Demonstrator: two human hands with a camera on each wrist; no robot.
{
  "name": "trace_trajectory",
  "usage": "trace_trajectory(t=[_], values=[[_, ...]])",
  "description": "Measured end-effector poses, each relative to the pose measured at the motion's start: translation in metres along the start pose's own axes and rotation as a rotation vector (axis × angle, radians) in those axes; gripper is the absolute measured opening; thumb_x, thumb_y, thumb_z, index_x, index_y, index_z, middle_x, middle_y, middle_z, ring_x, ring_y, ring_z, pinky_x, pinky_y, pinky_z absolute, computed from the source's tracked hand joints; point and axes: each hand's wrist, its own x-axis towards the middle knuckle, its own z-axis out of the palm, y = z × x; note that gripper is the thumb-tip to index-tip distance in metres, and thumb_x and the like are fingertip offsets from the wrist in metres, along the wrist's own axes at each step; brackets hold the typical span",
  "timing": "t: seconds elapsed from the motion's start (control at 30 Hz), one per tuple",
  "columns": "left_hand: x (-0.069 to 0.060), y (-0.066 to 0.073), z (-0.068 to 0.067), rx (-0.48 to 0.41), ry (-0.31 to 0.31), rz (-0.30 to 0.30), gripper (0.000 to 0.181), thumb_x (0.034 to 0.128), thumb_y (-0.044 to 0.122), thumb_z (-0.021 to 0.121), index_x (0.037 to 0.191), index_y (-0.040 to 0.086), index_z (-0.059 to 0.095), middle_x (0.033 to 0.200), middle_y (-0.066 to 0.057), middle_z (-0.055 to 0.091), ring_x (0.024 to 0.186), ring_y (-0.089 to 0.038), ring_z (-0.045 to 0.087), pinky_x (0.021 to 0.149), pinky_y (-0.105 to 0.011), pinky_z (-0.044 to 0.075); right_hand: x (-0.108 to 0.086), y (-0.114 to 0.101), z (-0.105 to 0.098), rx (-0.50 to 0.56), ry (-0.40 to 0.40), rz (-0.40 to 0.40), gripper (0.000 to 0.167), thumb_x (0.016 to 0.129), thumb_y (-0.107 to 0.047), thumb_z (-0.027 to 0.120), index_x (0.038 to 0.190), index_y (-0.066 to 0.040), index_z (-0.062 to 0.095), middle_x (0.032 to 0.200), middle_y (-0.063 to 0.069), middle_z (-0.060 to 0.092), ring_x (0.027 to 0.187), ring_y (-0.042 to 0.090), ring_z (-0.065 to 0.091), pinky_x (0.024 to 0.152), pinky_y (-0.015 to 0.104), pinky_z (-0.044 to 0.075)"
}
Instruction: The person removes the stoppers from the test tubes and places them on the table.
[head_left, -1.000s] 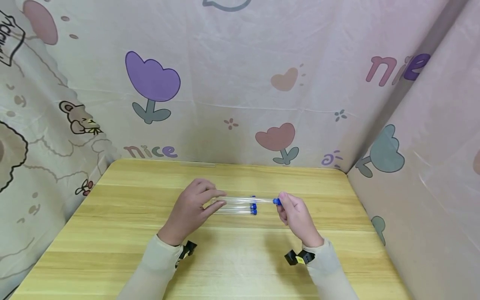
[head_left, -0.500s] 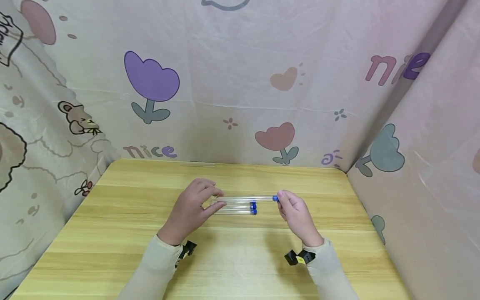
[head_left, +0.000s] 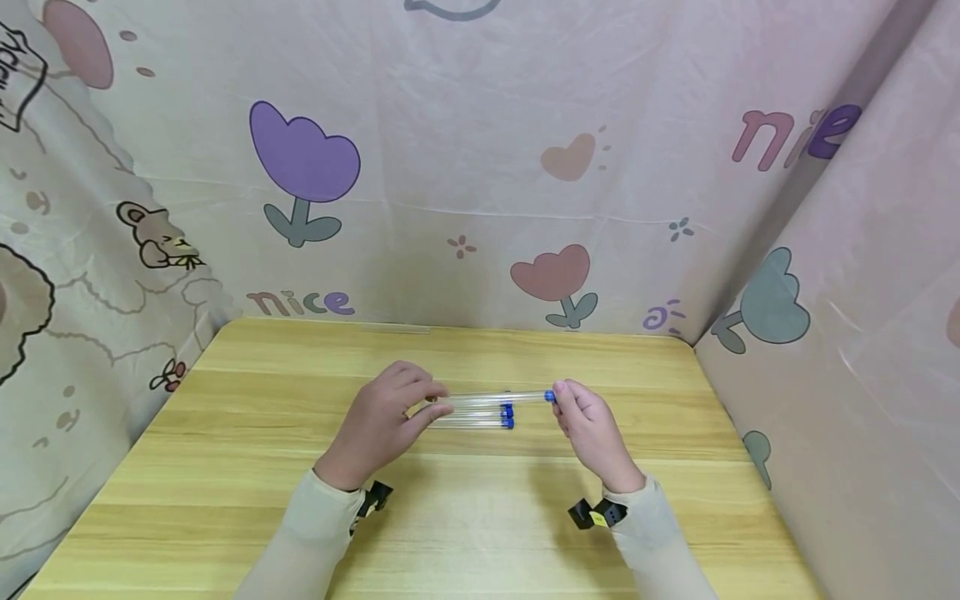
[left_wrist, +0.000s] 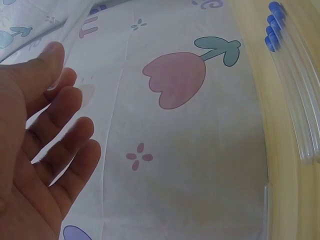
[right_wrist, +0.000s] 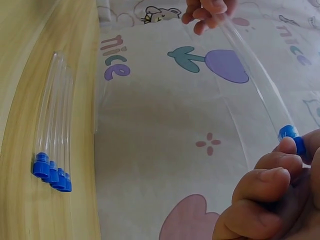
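A clear tube (head_left: pixel 498 398) with a blue cap is held level above the table between both hands. My right hand (head_left: pixel 596 433) pinches its blue cap (right_wrist: pixel 288 132) between thumb and fingers. With thumb and fingertips, my left hand (head_left: pixel 382 421) pinches the tube's other end, as the right wrist view shows at its top. Several more capped tubes (right_wrist: pixel 52 110) lie side by side on the table, caps toward the right; in the left wrist view these tubes (left_wrist: pixel 300 95) are at the right edge. Their left ends are partly hidden by my left hand in the head view.
The wooden table (head_left: pixel 480 517) has a printed curtain (head_left: pixel 450 167) behind it and at both sides. A thin clear strip (head_left: pixel 397 330) lies along the table's back edge. A small black device is strapped to each wrist.
The held tube's capped end and my right hand have risen slightly in the head view since one second ago. My left hand has hardly moved; the tubes on the table stay put.
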Motion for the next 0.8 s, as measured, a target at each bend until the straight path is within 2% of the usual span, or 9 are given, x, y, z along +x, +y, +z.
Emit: trace_trajectory(t=[0.17,0.4,0.67,0.8], values=[[-0.0003,0.0000,0.0009,-0.016,-0.009,-0.004,0.013,0.0895,0.024,0.082,0.097,0.015,0.076,0.093,0.009,0.070,0.097,-0.012,0.063,0.082,-0.033,0.057,-0.0004,-0.0011,0.0003,0.002,-0.009,0.000,0.040,0.114,-0.026,0.042,0.085,-0.002,0.054,0.068,0.003,0.043,0.060,0.011,0.041,0.056,0.022,0.037],[-0.0035,0.0008,0.0034,-0.060,-0.081,-0.043,0.005,0.0983,0.020,0.072,0.096,0.016,0.070,0.092,0.010,0.064,0.096,-0.011,0.058,0.081,-0.032,0.053,-0.0004,-0.0001,-0.0005,-0.009,-0.035,-0.027,0.038,0.114,-0.027,0.042,0.086,-0.005,0.056,0.070,0.003,0.045,0.062,0.012,0.043,0.058,0.024,0.041],[-0.0040,0.0018,0.0021,-0.121,-0.178,-0.137,0.016,0.1073,0.023,0.057,0.092,0.020,0.061,0.085,0.014,0.053,0.089,-0.008,0.050,0.076,-0.030,0.046,-0.0004,0.0017,-0.0038,-0.087,-0.045,-0.154,0.029,0.113,-0.016,0.043,0.089,-0.007,0.057,0.072,0.005,0.051,0.065,0.021,0.050,0.060,0.029,0.046],[-0.0045,0.0012,0.0027,-0.168,-0.193,-0.177,0.027,0.1094,0.022,0.052,0.083,0.022,0.052,0.079,0.014,0.046,0.083,-0.008,0.047,0.073,-0.030,0.043,-0.0012,0.0020,-0.0052,-0.124,-0.053,-0.205,0.024,0.112,-0.012,0.044,0.093,-0.009,0.057,0.076,0.006,0.058,0.068,0.024,0.053,0.063,0.028,0.047]])
